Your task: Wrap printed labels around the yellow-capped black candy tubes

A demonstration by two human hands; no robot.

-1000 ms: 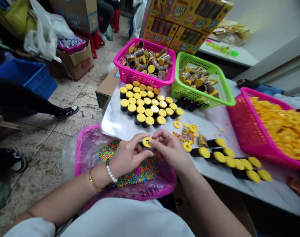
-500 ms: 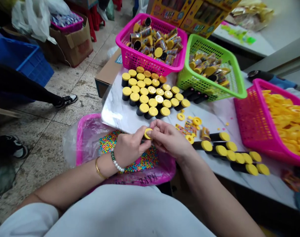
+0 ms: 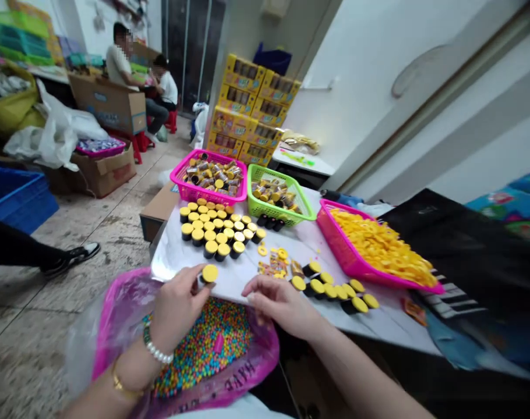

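My left hand, wearing a bead bracelet, grips a small black container with a yellow cap just over the table's front corner. My right hand hovers by the table edge, fingers loosely bent and apart, with nothing visible in them. Below both hands is a pink tub lined with clear plastic. It holds many small coloured beads and a pink scoop-like piece. Rows of yellow-capped black containers stand upright beyond my left hand. More capped containers lie on their sides right of my right hand.
On the white table stand a pink basket and a green basket of small filled containers. A pink basket of yellow rings is at the right. Stacked yellow boxes rise behind. Two people sit far back.
My hands have come apart: the left now carries the capped container leftward, and the right has let go of it. The view has tilted up, showing the wall and seated people.
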